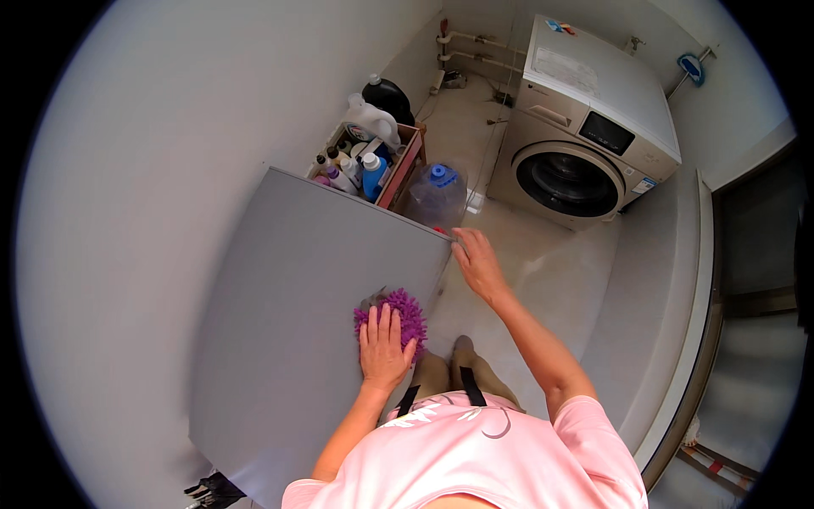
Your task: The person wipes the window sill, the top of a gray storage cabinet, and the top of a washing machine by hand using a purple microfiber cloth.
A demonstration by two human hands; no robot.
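Note:
My left hand [383,356] lies flat, palm down, on a purple chenille cleaning mitt [410,318], which rests on the grey flat top of a cabinet or appliance [286,286]. A small grey part of the mitt or a cloth shows beyond my fingertips. My right hand [475,259] touches the far right corner of the grey top with its fingertips; its fingers are slightly bent, and no object shows in it.
Beyond the grey top stand a crate [407,168] of detergent bottles, a black jug [388,98] and a large clear water bottle [435,197]. A front-loading washing machine [569,172] stands at the far right. A folded umbrella [216,490] is at the lower left.

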